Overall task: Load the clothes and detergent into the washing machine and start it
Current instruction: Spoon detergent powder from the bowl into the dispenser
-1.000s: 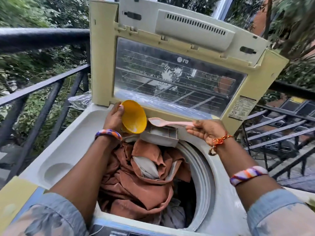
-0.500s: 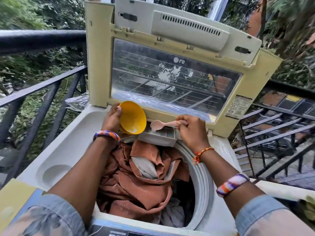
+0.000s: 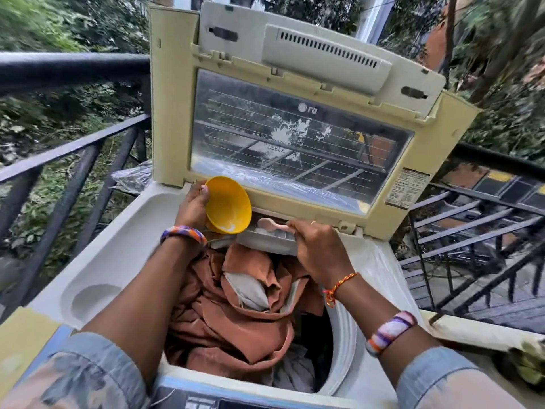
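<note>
Head view. Top-loading washing machine [image 3: 124, 249] on a balcony, lid [image 3: 295, 113] raised upright at the back, clear window facing the camera. Drum holds a heap of rust-brown clothes [image 3: 236, 305] with a pale grey piece folded in the middle; the heap reaches up to the drum's rim.

Left hand [image 3: 193, 206] grips a yellow bowl [image 3: 228, 206] by its rim, thumb on the edge, fingers curled behind. Bowl tilted with its mouth turned toward the right, a little white powder lying at its lower inside edge. It hangs above the back rim of the drum, just beside the detergent drawer [image 3: 267, 240].

Right hand [image 3: 317, 246] pinches the handle of a pink spoon [image 3: 269, 225], fingers curled over it. Spoon bowl lies over the drawer, which stands pulled out at the back of the opening; whether it touches the drawer I cannot tell.

Black metal railing [image 3: 73, 149] on the left, greenery beyond.
</note>
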A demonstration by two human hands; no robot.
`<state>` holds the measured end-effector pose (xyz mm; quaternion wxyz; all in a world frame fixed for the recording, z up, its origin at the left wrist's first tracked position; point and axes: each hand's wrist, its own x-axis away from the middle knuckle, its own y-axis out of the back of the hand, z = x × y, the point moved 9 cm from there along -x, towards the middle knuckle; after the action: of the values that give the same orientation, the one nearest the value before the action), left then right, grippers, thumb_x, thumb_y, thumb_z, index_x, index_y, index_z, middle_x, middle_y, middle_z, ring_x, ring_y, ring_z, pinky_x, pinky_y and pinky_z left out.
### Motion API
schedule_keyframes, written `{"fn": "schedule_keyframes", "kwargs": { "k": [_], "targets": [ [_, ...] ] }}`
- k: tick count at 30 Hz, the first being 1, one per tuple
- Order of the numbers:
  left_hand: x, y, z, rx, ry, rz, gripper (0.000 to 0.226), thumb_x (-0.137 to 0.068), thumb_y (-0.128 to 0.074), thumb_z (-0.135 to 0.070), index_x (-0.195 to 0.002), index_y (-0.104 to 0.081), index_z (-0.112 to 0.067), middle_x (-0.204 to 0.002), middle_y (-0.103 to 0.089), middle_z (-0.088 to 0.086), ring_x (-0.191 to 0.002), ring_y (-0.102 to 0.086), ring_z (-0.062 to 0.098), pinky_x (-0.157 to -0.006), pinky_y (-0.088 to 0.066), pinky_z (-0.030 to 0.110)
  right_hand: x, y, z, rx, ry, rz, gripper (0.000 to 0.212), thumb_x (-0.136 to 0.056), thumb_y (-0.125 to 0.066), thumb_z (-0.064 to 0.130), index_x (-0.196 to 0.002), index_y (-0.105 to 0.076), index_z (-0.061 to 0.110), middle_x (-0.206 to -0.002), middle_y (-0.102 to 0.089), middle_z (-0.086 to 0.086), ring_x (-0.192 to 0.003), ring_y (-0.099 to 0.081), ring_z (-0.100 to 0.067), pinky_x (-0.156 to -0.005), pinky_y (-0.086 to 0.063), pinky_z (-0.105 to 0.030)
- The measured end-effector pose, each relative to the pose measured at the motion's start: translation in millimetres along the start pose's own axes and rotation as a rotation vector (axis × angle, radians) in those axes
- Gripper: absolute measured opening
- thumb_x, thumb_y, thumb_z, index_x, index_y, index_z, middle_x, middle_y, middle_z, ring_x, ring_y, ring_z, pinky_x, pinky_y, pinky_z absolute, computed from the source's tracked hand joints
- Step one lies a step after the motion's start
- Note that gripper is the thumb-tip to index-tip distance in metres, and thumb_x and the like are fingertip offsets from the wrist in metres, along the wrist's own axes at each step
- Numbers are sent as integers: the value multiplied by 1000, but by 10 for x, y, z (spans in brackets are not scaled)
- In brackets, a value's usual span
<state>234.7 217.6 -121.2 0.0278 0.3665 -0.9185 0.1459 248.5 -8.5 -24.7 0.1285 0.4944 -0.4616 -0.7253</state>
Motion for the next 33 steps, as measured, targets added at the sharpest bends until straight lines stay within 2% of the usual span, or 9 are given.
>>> {"fn": "schedule_keyframes", "kwargs": {
  "k": [7, 11, 16, 20, 23, 25, 28, 33],
  "targets": [
    [-1, -71, 6, 33, -15, 23, 35, -98, -40, -33, -132, -45, -28, -143, -40, 11, -128, -44, 35, -99, -39, 63, 8, 103, -29, -10, -8, -34, 24, -66, -61, -9, -86, -68, 3, -64, -67, -17, -54, -64, -34, -46, -53, -35],
    [28, -74, 10, 42, -25, 33, 30, -98, -40, -33, -127, -45, -36, -144, -40, 12, -128, -43, 37, -102, -38, 61, 34, 143, -14, 3, -12, -52, 23, -68, -61, -8, -87, -68, 4, -62, -67, -17, -53, -64, -33, -45, -53, -33],
    [79, -74, 60, 59, -20, 38, 37, -98, -38, -32, -134, -44, -26, -144, -39, 11, -129, -42, 37, -102, -37, 61, 98, 192, 31, 5, 6, -69, 19, -72, -59, -1, -88, -68, 4, -60, -66, -16, -51, -62, -33, -43, -49, -30],
    [154, -73, 89, 108, 11, 61, 28, -94, -41, -40, -120, -50, -36, -143, -42, 9, -129, -42, 36, -101, -37, 63, 102, 201, 48, 19, 9, -72, 21, -73, -58, 1, -91, -68, 6, -61, -66, -14, -53, -62, -32, -45, -47, -30],
    [187, -66, 62, 142, 31, 53, 19, -97, -39, -38, -113, -49, -41, -141, -42, 7, -129, -42, 35, -101, -37, 64, 81, 223, 60, 29, 21, -84, 22, -77, -53, 2, -93, -67, 6, -63, -66, -14, -55, -61, -32, -47, -49, -32],
    [244, -67, 60, 152, 44, 46, 23, -97, -38, -37, -118, -47, -43, -138, -41, 7, -127, -42, 34, -98, -37, 67, 112, 239, 98, 47, 44, -80, 24, -78, -51, 1, -95, -66, 6, -64, -66, -14, -55, -61, -32, -46, -50, -31],
    [284, -58, 64, 165, 64, 37, 34, -97, -38, -38, -131, -44, -38, -142, -39, 7, -128, -41, 35, -98, -37, 67, 142, 287, 103, 60, 54, -98, 25, -73, -58, -4, -95, -67, 6, -63, -66, -13, -53, -61, -30, -47, -46, -31],
    [346, -13, 42, 158, 85, 25, 30, -97, -39, -38, -126, -46, -42, -145, -36, 8, -129, -40, 36, -98, -38, 66, 187, 291, 87, 106, 73, -94, 24, -75, -63, -2, -97, -67, 7, -61, -67, -12, -51, -61, -29, -46, -45, -28]
  ]
}}
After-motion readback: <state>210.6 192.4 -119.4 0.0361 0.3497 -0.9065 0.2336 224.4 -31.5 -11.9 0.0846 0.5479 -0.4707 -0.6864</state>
